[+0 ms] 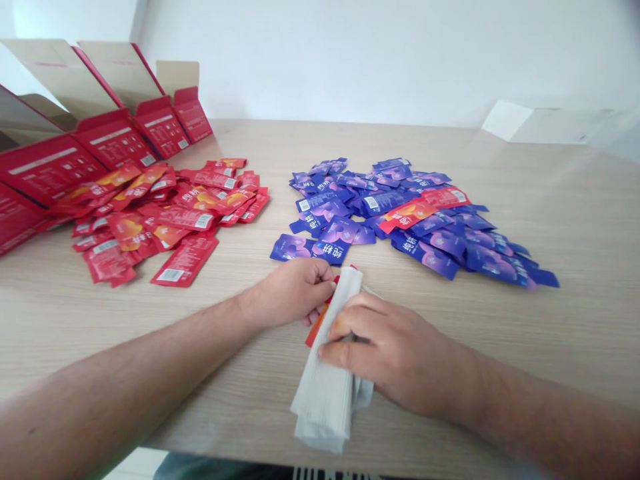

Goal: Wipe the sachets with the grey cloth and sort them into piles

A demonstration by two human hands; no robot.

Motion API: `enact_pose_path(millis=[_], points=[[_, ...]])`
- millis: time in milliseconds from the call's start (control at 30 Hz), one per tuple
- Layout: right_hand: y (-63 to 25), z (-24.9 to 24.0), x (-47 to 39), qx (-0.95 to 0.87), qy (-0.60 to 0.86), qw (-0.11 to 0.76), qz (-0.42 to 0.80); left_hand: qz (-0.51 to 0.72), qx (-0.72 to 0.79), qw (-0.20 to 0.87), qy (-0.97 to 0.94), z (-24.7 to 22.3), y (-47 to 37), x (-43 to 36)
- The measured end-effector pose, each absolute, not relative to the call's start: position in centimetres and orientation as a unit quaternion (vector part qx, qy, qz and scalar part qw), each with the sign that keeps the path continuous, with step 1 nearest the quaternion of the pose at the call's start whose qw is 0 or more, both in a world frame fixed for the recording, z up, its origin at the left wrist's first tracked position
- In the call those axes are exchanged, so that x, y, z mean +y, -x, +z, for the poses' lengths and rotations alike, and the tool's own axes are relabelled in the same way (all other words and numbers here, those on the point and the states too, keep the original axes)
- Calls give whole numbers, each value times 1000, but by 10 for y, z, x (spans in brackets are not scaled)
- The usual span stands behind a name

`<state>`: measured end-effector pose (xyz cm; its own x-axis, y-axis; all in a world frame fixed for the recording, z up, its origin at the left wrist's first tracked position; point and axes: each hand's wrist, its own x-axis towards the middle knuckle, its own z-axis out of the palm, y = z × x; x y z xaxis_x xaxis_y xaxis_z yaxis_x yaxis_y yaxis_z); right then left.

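Note:
My right hand (380,347) is closed round a bundle of thin white sheets or sleeves (325,393), held at a slant near the table's front edge. Beside the bundle's upper left side, my left hand (300,293) has its fingers curled on a red and orange sachet (315,330), partly hidden behind the white bundle. A pile of red sachets (165,217) lies to the left. Purple sachets (345,230) are heaped beyond my hands and to the right, with one red sachet (425,208) lying across them.
Open red cardboard boxes (113,140) stand in a row at the back left, flaps up. A white folded card or box (535,125) is at the back right against the pale wall. The wooden table (240,407) ends just in front of me.

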<state>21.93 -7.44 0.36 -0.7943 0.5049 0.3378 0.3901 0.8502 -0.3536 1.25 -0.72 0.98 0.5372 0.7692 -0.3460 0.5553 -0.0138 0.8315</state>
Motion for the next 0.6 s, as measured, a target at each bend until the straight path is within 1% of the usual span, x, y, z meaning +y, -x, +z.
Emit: enact_pose_path(millis=[167, 267, 333, 467, 600], points=[[-220, 3, -77, -921, 289, 231, 124, 117, 462, 540, -693, 13, -12, -8], [-217, 3, -82, -940, 254, 203, 102, 119, 456, 538, -699, 14, -12, -9], [-217, 2, -82, -944, 244, 199, 97, 118, 459, 538, -697, 14, -11, -9], [-217, -1, -79, -922, 285, 244, 101, 124, 463, 551, -683, 11, -11, -9], [-213, 0, -82, -942, 243, 214, 91, 127, 467, 537, -691, 10, -11, -9]])
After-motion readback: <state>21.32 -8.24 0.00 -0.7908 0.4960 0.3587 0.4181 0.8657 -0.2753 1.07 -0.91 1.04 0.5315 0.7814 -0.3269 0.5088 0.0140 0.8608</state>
